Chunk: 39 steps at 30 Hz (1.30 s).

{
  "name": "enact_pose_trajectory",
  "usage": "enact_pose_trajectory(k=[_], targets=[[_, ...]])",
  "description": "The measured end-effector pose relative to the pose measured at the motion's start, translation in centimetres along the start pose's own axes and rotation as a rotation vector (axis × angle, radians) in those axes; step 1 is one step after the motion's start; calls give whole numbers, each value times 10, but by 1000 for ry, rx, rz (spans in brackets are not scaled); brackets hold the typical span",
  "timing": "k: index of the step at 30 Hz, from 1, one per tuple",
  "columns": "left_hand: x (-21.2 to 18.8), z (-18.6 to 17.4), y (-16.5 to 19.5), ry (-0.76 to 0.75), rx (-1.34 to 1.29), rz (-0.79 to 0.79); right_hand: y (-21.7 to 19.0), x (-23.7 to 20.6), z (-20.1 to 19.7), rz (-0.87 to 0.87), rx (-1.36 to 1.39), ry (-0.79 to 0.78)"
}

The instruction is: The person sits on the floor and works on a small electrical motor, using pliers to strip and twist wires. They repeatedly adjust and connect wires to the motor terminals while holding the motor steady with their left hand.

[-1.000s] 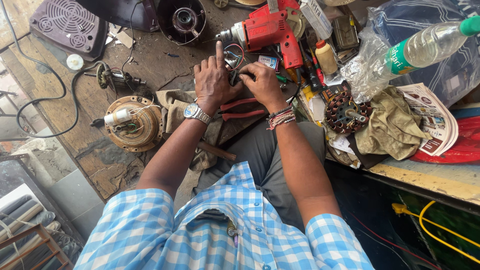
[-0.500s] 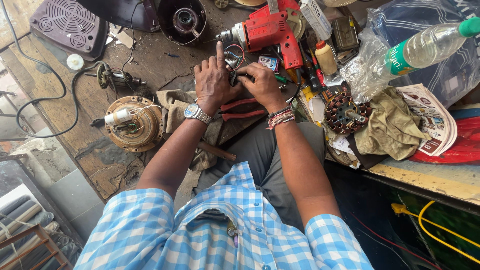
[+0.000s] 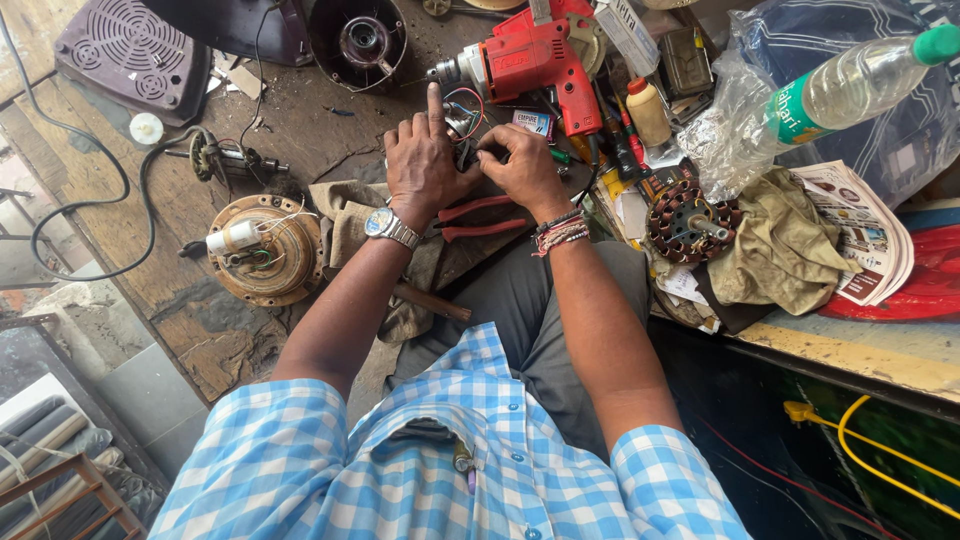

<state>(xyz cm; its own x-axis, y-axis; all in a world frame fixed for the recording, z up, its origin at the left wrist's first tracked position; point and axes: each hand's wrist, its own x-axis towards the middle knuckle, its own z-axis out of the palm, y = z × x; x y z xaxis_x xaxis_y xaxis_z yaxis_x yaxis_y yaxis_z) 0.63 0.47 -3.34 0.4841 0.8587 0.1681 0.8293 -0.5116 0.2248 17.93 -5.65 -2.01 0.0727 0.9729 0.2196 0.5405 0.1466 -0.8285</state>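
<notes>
My left hand [image 3: 422, 162], with a wristwatch, and my right hand [image 3: 524, 167], with thread bracelets, meet over a small bundle of coloured wires [image 3: 464, 112] on the wooden bench [image 3: 180, 310]. Both hands pinch the small wired part between them; the part itself is mostly hidden by my fingers. My left index finger points straight up. Red-handled pliers [image 3: 482, 216] lie just below my hands. A red electric drill [image 3: 528, 60] lies right behind them.
A round motor housing with wires [image 3: 265, 248] sits at left, a copper-wound stator [image 3: 690, 222] on a rag at right. A plastic water bottle [image 3: 850, 85], a small yellow bottle [image 3: 648, 112], folded newspapers [image 3: 858, 232] and a black cable [image 3: 90, 230] lie around.
</notes>
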Motion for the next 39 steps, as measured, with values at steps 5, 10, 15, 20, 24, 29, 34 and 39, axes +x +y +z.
enact_pose_trajectory(k=[5,10,15,20,24,29,34,39], targets=[[0,-2,0,-15,-26,-11,-1,1,1,-30,-64,-13],[2,-4,1,-70,-22,-27,-1,2,0,-119,-40,-19],[2,-5,1,-38,-14,-18,-3,2,-12,-97,-12,-81],[2,-5,1,-55,-9,-22,-6,1,-12,-1,74,-116],[1,-4,1,-24,-21,-14,-5,1,-7,-54,14,-44],[1,-3,1,-18,-12,-12,-3,1,-3,-148,-59,9],[2,-1,1,-28,-16,-14,0,0,-2,-158,-153,6],[1,0,-1,-10,-9,-4,5,0,1,-257,-245,2]])
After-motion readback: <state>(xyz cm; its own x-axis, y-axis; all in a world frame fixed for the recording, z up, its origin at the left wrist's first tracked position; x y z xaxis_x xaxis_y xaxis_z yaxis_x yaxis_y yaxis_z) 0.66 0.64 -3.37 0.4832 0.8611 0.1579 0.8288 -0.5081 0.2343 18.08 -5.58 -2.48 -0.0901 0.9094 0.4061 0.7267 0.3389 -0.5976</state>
